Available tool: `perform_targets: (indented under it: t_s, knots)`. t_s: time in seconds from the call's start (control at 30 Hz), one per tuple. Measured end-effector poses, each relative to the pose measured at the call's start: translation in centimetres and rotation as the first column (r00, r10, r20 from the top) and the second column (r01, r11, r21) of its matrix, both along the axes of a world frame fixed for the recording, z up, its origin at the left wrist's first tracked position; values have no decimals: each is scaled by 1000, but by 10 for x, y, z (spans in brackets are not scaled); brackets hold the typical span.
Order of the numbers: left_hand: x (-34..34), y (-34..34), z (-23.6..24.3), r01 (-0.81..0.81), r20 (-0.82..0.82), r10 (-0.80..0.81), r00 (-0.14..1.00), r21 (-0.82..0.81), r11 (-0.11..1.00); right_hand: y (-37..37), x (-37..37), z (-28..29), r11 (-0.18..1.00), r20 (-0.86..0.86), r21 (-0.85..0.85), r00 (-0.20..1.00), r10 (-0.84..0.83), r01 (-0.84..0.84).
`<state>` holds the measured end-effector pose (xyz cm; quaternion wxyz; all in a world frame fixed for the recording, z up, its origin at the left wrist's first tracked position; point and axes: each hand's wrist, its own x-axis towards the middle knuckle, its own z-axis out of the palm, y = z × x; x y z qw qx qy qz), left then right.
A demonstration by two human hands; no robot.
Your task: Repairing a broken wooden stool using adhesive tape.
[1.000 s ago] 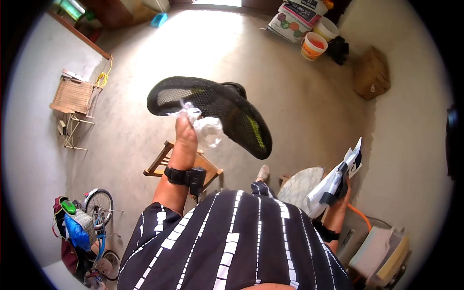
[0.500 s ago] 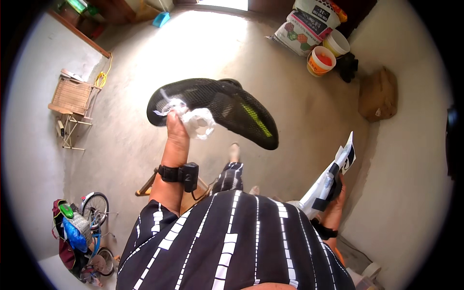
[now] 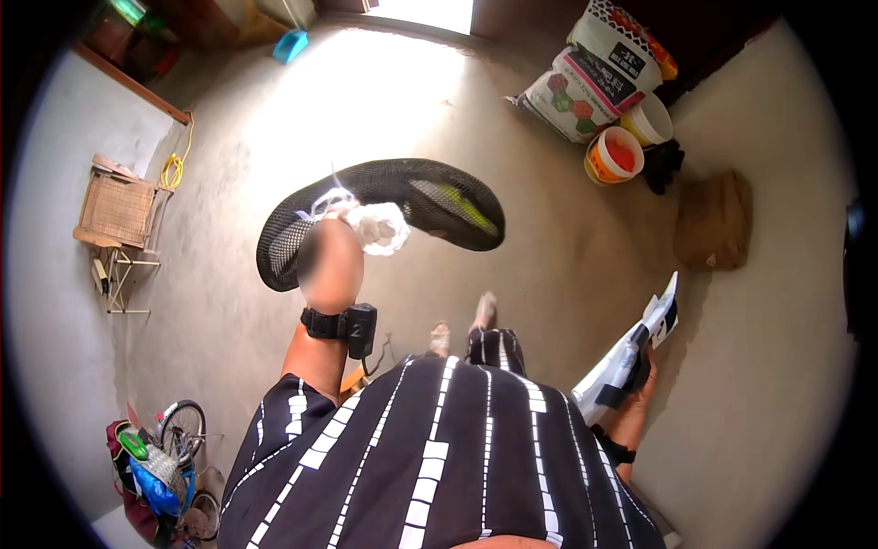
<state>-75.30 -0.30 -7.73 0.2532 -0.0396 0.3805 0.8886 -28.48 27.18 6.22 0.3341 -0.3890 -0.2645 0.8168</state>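
Note:
My left hand [image 3: 331, 261], partly blurred, is held out in front of me. It grips a long, curved black mesh cover [image 3: 389, 183], which looks like a scooter seat cover and has a yellow-green patch near its right end. Bunched against the cover at the fingers is crumpled white plastic [image 3: 382, 229]. Low on the right, my right hand [image 3: 646, 384] is closed round a flat white plastic package [image 3: 605, 361] with black parts. Its fingers are mostly hidden behind that package.
Sacks [image 3: 585, 91], an orange-and-white bucket [image 3: 615, 157] and a brown cardboard box [image 3: 713, 221] line the right side. At the left wall are a folding chair [image 3: 119, 206], a yellow cord [image 3: 174, 169] and a loaded bicycle [image 3: 183, 430]. A blue dustpan [image 3: 291, 46] lies far off.
The mesh cover has swung, its left end dropping and its right end rising, bending into an arch. My feet have shifted as I walk. The white package stays in my right hand.

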Motion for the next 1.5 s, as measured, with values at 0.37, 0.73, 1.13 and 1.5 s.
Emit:
perform_targets:
  t_s: [0.37,0.73,1.13,1.5]
  knots:
    - [31,-55,26,-300,224,316,922,-102,949,25,9,-13,995,17,65,997,71,-72]
    - [19,-132,151,-89,32,91,995,-69,994,-32,-91,101,960,-12,182,976,218,-212]
    - [-111,-103,173,162,-357,-285,889,-338,927,-100,-194,188,945,154,297,984,91,-134]
    - [-251,-87,209,108,-381,-252,890,-360,926,-37,-351,175,936,148,168,946,288,-311]
